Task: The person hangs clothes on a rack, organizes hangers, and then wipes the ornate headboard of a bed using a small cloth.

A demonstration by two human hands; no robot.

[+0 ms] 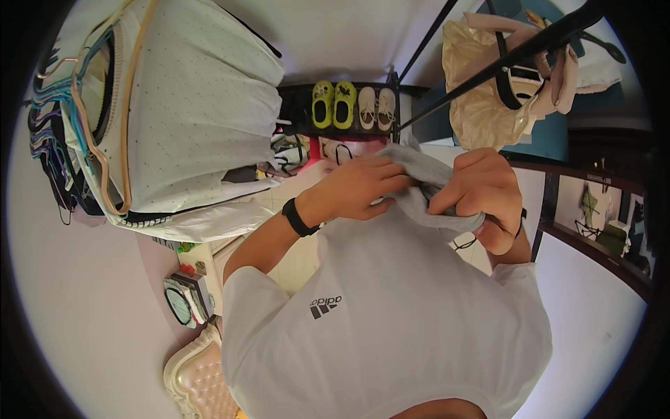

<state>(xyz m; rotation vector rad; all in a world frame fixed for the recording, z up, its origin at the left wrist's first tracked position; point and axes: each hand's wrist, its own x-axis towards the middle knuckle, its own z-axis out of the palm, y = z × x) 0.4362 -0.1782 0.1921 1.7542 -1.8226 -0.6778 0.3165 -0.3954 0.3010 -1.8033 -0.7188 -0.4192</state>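
Observation:
A bunched grey knit cloth item [419, 162] is held up in front of my chest. My right hand [481, 196] is closed around its right end, with a fold hanging below the fingers. From the other side my left hand [361, 188], wearing a black wristband [299, 217], grips the cloth with bent fingers; its fingertips are blurred and partly lost in a dark fold. The thumb lies at the cloth's lower left edge. What kind of garment it is cannot be told.
White clothes [204, 105] hang on hangers at left. Yellow clogs [333, 105] and pale lace-up shoes [377, 108] stand on a black rack ahead. A black metal frame [471, 78] and a cream bag [476, 105] are at upper right. A tufted headboard [207, 377] is at lower left.

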